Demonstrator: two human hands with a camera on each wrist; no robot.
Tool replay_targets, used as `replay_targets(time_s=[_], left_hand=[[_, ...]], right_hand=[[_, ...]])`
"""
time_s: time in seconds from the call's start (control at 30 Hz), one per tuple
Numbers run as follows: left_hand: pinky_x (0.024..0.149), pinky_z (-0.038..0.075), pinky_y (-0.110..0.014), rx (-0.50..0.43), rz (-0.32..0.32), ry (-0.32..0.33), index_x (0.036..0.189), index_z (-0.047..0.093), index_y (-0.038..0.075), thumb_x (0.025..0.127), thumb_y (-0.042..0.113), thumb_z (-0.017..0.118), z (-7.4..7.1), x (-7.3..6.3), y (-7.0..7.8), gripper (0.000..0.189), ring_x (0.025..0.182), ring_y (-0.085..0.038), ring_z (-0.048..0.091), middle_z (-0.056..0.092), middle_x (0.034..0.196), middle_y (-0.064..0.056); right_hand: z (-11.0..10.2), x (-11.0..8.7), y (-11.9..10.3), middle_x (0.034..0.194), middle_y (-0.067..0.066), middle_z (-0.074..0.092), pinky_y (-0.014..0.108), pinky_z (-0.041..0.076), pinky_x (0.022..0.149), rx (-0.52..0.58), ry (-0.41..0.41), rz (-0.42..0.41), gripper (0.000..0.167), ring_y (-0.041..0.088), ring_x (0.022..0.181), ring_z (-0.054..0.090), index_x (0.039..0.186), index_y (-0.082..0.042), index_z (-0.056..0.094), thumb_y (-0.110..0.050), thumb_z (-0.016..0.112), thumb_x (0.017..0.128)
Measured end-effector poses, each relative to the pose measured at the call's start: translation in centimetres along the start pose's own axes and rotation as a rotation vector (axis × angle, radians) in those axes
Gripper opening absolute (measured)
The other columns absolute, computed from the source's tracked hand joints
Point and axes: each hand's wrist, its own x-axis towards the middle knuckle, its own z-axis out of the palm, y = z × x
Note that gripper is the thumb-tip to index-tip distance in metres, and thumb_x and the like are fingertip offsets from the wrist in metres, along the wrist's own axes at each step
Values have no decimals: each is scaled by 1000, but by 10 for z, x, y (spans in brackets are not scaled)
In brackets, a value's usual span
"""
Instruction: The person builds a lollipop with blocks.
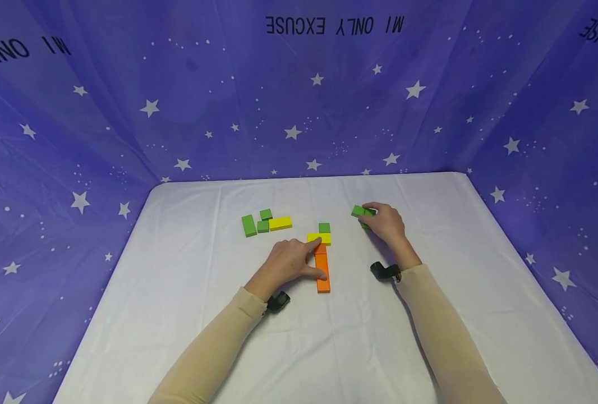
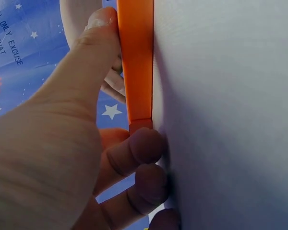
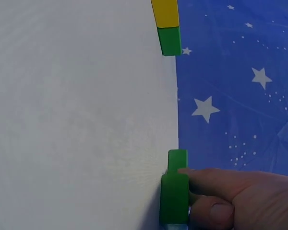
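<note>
In the middle of the table a yellow block [image 1: 311,237] lies across the far end of two orange blocks in line, a long orange block [image 1: 322,266] and a shorter orange block [image 1: 321,249]. A small green block [image 1: 324,228] sits just beyond the yellow one. My left hand [image 1: 289,261] rests over this row, index fingertip on the yellow block, thumb on the long orange block [image 2: 137,62]. Farther right, my right hand [image 1: 386,221] pinches a green block [image 3: 174,199] in a small group, beside another green block [image 1: 358,210]. My fingers partly hide the group.
Left of the row lie another yellow block [image 1: 280,223], a longer green block [image 1: 249,225] and two small green blocks, one at the back [image 1: 266,214]. A white cloth [image 1: 178,314] covers the table. A purple star-patterned curtain [image 1: 258,101] stands behind and at both sides.
</note>
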Motion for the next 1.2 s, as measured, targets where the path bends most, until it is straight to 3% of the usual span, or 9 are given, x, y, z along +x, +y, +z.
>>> replay_targets(time_s=[0.37, 0.63, 0.77, 1.2], left_hand=[[50, 24, -30, -7, 7, 5, 142, 56, 23, 64, 83, 67, 1, 0, 0, 99, 51, -12, 32, 30, 57, 7], [51, 24, -31, -10, 2, -8, 142, 55, 23, 64, 82, 68, 1, 0, 0, 99, 51, -13, 32, 28, 57, 6], [51, 24, -31, -3, 3, -10, 143, 55, 23, 64, 82, 67, 0, 0, 1, 99, 51, -13, 31, 28, 58, 6], [49, 24, -30, -3, 13, 14, 141, 57, 23, 65, 82, 67, 1, -1, 0, 98, 50, -12, 31, 29, 57, 6]], right_hand=[[2, -1, -3, 108, 15, 68, 38, 40, 62, 12, 36, -22, 41, 29, 82, 57, 125, -18, 69, -33, 72, 87], [2, -3, -12, 72, 6, 66, 34, 39, 50, 81, 33, -82, 38, 19, 56, 50, 124, -18, 70, -30, 72, 88], [3, -3, -19, 62, 4, 59, 33, 38, 50, 114, 22, -112, 38, 17, 52, 46, 124, -17, 70, -31, 72, 88], [11, -3, -36, 58, 5, 55, 31, 33, 48, 138, -50, -132, 36, 17, 51, 44, 122, -21, 71, -32, 73, 88]])
